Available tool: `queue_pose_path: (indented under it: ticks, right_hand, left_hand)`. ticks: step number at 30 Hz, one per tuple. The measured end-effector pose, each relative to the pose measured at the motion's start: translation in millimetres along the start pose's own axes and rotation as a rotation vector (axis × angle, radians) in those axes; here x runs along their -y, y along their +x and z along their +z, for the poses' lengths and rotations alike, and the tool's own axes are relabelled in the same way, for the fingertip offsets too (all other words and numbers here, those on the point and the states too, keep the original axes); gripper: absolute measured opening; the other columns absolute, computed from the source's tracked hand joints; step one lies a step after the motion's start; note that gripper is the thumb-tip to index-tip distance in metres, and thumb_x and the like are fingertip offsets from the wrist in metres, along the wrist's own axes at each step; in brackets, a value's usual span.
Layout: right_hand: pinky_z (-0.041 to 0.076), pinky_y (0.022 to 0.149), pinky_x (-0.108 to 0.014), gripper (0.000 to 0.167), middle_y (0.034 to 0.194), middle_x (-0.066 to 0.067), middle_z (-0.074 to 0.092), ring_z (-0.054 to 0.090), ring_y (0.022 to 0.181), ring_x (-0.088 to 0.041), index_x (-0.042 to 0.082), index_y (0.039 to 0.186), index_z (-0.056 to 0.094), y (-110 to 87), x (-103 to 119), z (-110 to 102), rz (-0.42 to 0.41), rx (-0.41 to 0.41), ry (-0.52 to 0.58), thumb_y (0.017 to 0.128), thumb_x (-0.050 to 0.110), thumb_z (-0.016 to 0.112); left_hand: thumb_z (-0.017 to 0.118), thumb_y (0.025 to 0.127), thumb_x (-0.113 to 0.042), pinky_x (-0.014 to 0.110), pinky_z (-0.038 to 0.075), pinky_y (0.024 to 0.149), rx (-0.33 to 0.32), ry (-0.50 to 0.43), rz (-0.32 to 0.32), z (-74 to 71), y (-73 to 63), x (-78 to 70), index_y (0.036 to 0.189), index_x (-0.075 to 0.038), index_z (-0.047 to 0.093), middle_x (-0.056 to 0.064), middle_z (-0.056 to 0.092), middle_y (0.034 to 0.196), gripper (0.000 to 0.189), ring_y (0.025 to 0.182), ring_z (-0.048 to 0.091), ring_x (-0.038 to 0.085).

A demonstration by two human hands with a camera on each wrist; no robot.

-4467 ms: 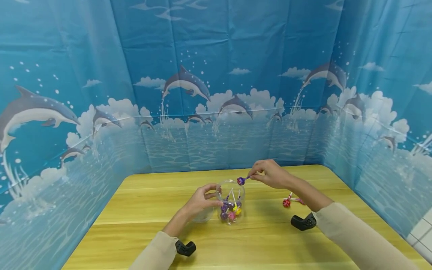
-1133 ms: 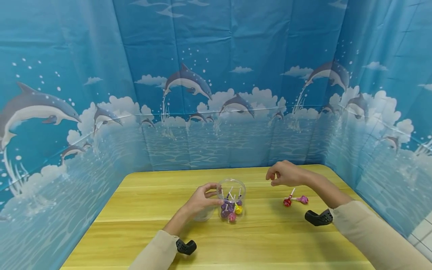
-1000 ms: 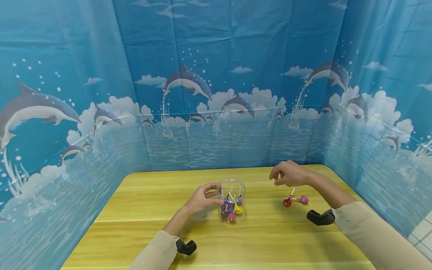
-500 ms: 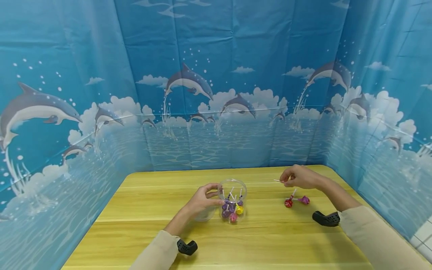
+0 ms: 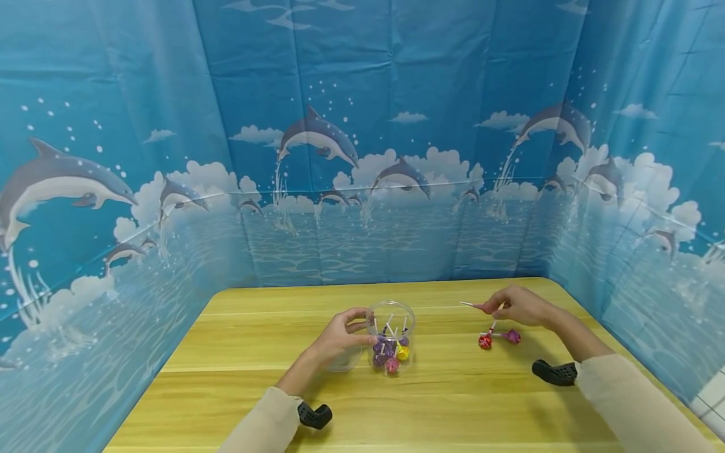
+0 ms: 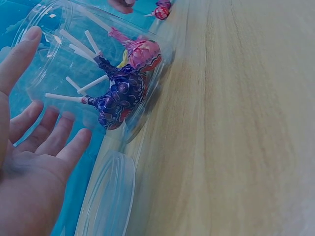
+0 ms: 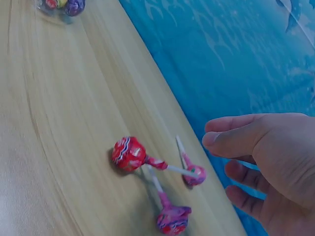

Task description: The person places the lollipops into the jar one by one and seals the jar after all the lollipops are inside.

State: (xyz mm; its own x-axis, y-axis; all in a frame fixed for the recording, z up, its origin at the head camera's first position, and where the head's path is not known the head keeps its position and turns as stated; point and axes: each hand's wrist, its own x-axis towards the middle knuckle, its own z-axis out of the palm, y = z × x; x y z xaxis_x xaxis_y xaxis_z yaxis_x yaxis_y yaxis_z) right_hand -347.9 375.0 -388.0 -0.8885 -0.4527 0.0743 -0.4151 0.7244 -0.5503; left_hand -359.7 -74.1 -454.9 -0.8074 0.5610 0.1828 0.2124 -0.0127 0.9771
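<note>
Our left hand (image 5: 338, 338) cups the clear jar (image 5: 391, 336); our right hand (image 5: 518, 306) hovers loosely curled, seemingly empty, over light, stiff lollipops (image 7: 162, 184) at 3 o'clock; we'd pinch the sticks.

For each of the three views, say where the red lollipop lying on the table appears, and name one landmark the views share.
Head: red lollipop right of centre, below the right hand.
Left wrist: top edge, small and blurred.
Right wrist: centre-left, sticks crossing.
Shared landmark: clear jar of lollipops.
</note>
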Motion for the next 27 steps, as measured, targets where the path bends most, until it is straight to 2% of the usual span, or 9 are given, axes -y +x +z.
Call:
queue_pose_path:
  ticks: [6, 12, 19, 23, 27]
  right_hand:
    - [0.057, 0.083, -0.048, 0.018, 0.117, -0.022, 0.071, 0.066, 0.103, -0.033, -0.001, 0.114, 0.076, -2.8, -11.3, 5.9, 0.047, -0.028, 0.040, 0.098, 0.003, 0.069]
    - [0.055, 0.079, -0.043, 0.024, 0.116, -0.022, 0.070, 0.063, 0.097, -0.026, -0.007, 0.119, 0.073, -6.4, -26.2, 13.9, 0.109, -0.067, 0.048, 0.098, 0.003, 0.068]
    - [0.057, 0.079, -0.043, 0.023, 0.114, -0.025, 0.070, 0.066, 0.098, -0.033, -0.011, 0.117, 0.070, -8.6, -39.4, 22.3, 0.125, -0.091, 0.077, 0.098, 0.003, 0.068]
    - [0.056, 0.079, -0.039, 0.022, 0.109, -0.019, 0.072, 0.066, 0.096, -0.030, -0.012, 0.115, 0.071, -9.9, -44.3, 27.2, 0.125, -0.096, 0.108, 0.098, 0.002, 0.068]
    - [0.054, 0.078, -0.035, 0.019, 0.104, -0.012, 0.072, 0.064, 0.095, -0.025, -0.010, 0.113, 0.072, -12.3, -46.4, 30.4, 0.134, -0.091, 0.142, 0.100, 0.002, 0.066]
  left_hand:
    - [0.080, 0.094, -0.015, 0.042, 0.051, 0.103, -0.002, 0.000, 0.016, -0.7, -1.7, 1.6, 0.145, 0.004, 0.050, 0.021, 0.053, 0.145, 0.062, 0.140, 0.046, 0.039]
    - [0.081, 0.093, -0.017, 0.042, 0.052, 0.103, 0.000, -0.007, 0.009, 0.3, 0.0, 2.6, 0.147, 0.005, 0.049, 0.025, 0.050, 0.148, 0.066, 0.140, 0.047, 0.036]
    - [0.079, 0.094, -0.013, 0.043, 0.051, 0.103, -0.011, -0.005, 0.009, 1.2, 0.8, 3.0, 0.144, 0.000, 0.053, 0.028, 0.048, 0.148, 0.057, 0.140, 0.047, 0.038]
    - [0.079, 0.095, -0.013, 0.043, 0.051, 0.103, -0.012, 0.000, 0.006, 0.8, 0.2, 2.1, 0.145, 0.001, 0.052, 0.026, 0.050, 0.147, 0.058, 0.140, 0.047, 0.038]
    - [0.079, 0.095, -0.014, 0.042, 0.051, 0.103, -0.005, 0.007, 0.003, 0.1, 0.2, 2.4, 0.146, 0.002, 0.050, 0.029, 0.047, 0.149, 0.061, 0.140, 0.046, 0.039]
